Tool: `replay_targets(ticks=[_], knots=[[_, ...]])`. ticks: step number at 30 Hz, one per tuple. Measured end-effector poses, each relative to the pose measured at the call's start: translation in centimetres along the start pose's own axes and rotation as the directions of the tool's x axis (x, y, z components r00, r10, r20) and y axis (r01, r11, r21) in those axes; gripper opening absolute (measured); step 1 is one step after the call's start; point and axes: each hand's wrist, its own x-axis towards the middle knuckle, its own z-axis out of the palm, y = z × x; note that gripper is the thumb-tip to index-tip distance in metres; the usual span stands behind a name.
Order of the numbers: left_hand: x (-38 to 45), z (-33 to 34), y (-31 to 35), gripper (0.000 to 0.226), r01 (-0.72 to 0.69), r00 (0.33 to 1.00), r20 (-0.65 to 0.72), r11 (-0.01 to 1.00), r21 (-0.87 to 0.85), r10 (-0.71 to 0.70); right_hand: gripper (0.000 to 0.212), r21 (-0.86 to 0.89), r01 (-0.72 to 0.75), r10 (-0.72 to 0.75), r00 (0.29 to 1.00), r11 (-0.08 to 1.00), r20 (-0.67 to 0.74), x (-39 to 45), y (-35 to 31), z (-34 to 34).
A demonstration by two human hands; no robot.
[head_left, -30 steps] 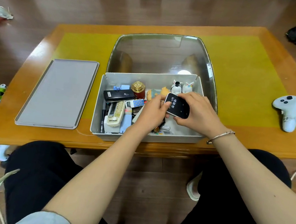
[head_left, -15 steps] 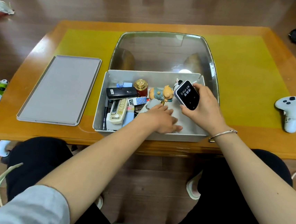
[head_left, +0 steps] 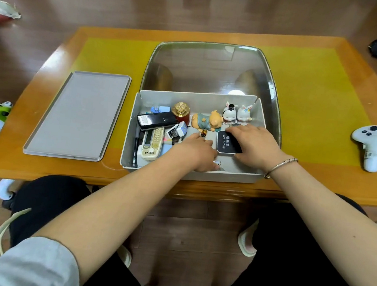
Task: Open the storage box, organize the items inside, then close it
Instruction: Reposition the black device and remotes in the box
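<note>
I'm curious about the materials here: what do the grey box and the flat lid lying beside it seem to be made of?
The open grey rectangular storage box looks like matte plastic: thin, evenly coloured walls with rounded corners. The flat grey rectangular lid seems to be the same plastic, with a raised rim and only a dull sheen.

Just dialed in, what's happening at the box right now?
A person is sorting an open storage box; its lid lies on the table beside it. The right hand lays a black Wi-Fi device flat on the box floor. The left hand reaches among small items near a battery. Toy figurines stand along the back wall.
</note>
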Motion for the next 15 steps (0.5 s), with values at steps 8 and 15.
replay_targets(ticks=[8,15], knots=[[-0.3,0.1,-0.5,0.055,-0.043,0.997,-0.065,0.999,-0.02,0.041,0.043,-0.033,-0.056,0.059,0.992,0.998,0.112,0.2,-1.1,-0.2],[-0.4,0.5,-0.6,0.055,-0.059,0.99,-0.129,0.997,-0.058,0.051,0.034,0.035,-0.165,0.162,0.983,0.986,0.084,-0.1,-1.8,0.5]])
